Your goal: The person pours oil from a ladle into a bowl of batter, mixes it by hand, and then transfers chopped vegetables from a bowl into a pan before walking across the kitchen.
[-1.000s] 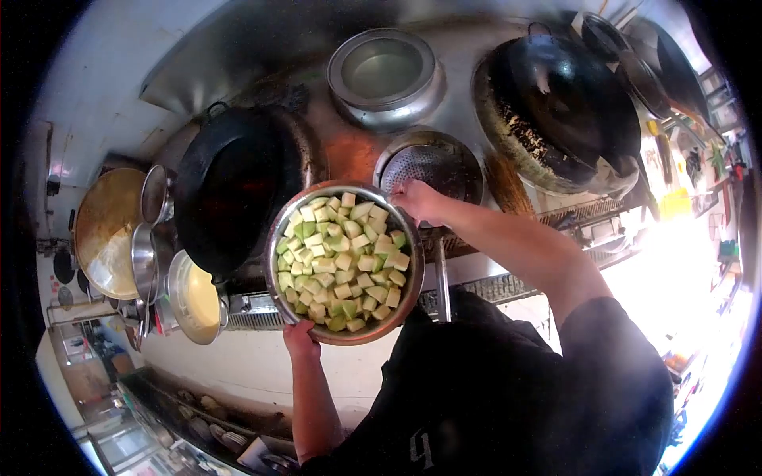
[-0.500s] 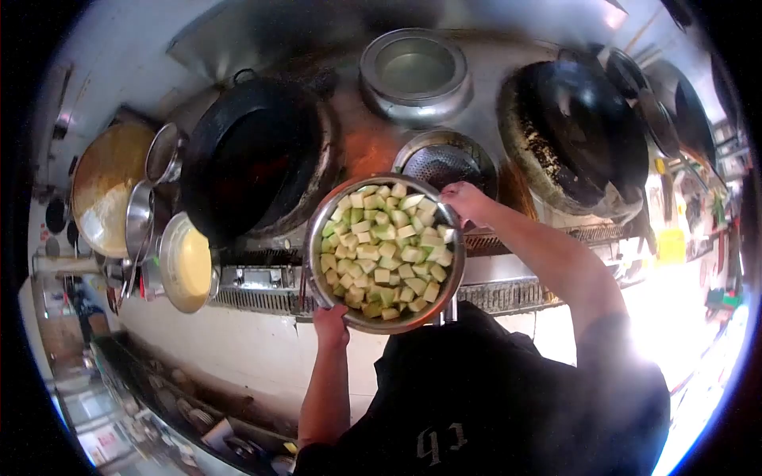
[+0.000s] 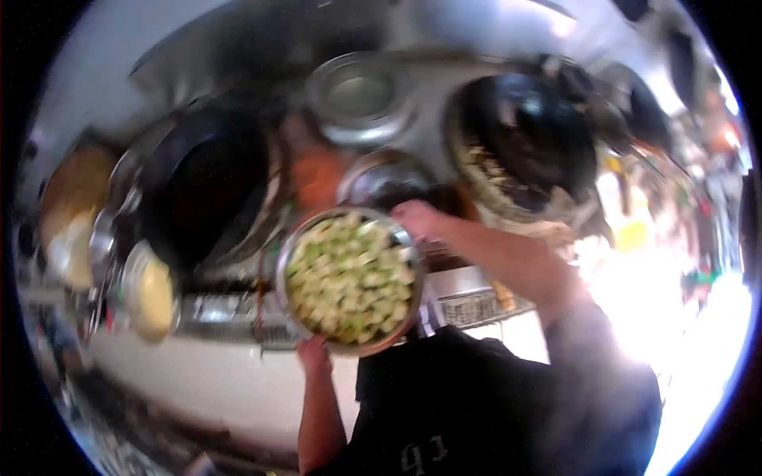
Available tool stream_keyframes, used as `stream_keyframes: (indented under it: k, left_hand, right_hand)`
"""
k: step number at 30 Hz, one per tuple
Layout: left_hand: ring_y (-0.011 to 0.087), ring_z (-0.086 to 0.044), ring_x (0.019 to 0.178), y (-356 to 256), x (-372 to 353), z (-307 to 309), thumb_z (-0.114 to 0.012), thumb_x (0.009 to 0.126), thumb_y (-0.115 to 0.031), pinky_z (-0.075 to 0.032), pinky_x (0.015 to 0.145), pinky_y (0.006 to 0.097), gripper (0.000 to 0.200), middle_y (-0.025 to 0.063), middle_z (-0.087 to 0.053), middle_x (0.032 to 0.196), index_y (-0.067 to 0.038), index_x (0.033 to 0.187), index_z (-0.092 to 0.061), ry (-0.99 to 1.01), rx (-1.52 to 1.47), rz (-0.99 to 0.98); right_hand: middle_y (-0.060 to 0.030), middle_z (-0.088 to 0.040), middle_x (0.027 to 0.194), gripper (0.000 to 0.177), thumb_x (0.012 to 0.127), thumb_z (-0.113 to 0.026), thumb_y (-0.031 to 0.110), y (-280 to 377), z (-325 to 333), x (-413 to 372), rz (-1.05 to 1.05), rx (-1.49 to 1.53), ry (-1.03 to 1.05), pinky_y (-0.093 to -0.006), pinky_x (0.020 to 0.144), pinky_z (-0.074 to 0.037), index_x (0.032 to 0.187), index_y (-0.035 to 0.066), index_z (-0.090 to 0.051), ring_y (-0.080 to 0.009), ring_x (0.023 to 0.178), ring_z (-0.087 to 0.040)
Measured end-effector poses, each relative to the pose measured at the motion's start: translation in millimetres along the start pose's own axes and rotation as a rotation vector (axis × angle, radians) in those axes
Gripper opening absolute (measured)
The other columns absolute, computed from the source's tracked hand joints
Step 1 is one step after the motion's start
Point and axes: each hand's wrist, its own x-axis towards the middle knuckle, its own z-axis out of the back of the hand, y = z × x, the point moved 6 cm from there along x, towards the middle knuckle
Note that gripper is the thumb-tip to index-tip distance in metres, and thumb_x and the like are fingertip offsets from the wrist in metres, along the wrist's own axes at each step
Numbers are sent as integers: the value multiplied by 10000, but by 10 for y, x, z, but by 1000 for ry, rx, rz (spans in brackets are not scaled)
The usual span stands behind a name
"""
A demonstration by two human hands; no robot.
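A round metal bowl (image 3: 283, 295) full of pale green-and-white vegetable cubes (image 3: 351, 279) is held between my two hands in front of my body. My left hand (image 3: 315, 353) grips its rim at the lower left. On the upper right of the rim, my right hand (image 3: 418, 220) is closed with the arm reaching across from the right. Just beyond the bowl sits a metal strainer (image 3: 389, 182) in a round holder. The picture is smeared by motion, so single fingers are hard to make out.
A large black wok (image 3: 208, 186) stands on the stove at left, another dark wok (image 3: 528, 131) at right. Between them at the back is a metal pot (image 3: 361, 91) of liquid. Far left are a container of yellow stuff (image 3: 152, 293) and a wide brown pan (image 3: 75, 186).
The view has swung, so the stove and woks now sit further left and slightly lower. The bowl stays in both hands and also appears further left and lower.
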Motion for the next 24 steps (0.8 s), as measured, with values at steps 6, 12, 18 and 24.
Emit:
stream_keyframes:
  k: [6, 12, 18, 24]
  left_hand:
    - [164, -557, 724, 30, 130, 141, -503, 599, 58, -425, 530, 230, 368, 41, -564, 877, -35, 955, -505, -113, -72, 30]
    - [184, -574, 768, 268, 485, 429, -457, 610, 74, -475, 571, 249, 445, 57, -558, 937, -15, 1044, -507, -133, -3, 94]
    - [210, -568, 770, 263, 521, 312, -465, 635, 67, -481, 574, 295, 298, 83, -541, 885, 41, 931, -488, -70, -58, 47]
    - [178, -530, 629, 481, 640, 472, -521, 638, 71, -415, 460, 268, 243, 56, -522, 800, -23, 854, -463, -204, -81, 93]
  right_hand:
    - [-143, -622, 793, 300, 788, -543, 251, -48, -215, 210, 27, -67, 12, -354, 467, -540, 963, 23, -630, -260, 650, -632]
    - [-130, -610, 758, 299, 806, -550, 244, -137, -383, 360, 76, -31, 33, -329, 488, -527, 989, 18, -622, -230, 616, -598]
    - [-154, -614, 995, 307, 826, -533, 291, -489, -319, 518, 474, -528, -299, -415, 700, -516, 996, 51, -621, -323, 818, -619]
    - [-181, -542, 1125, 409, 815, -547, 343, -1095, 114, -446, -171, -741, -375, -384, 841, -484, 1109, 60, -574, -315, 1070, -534]
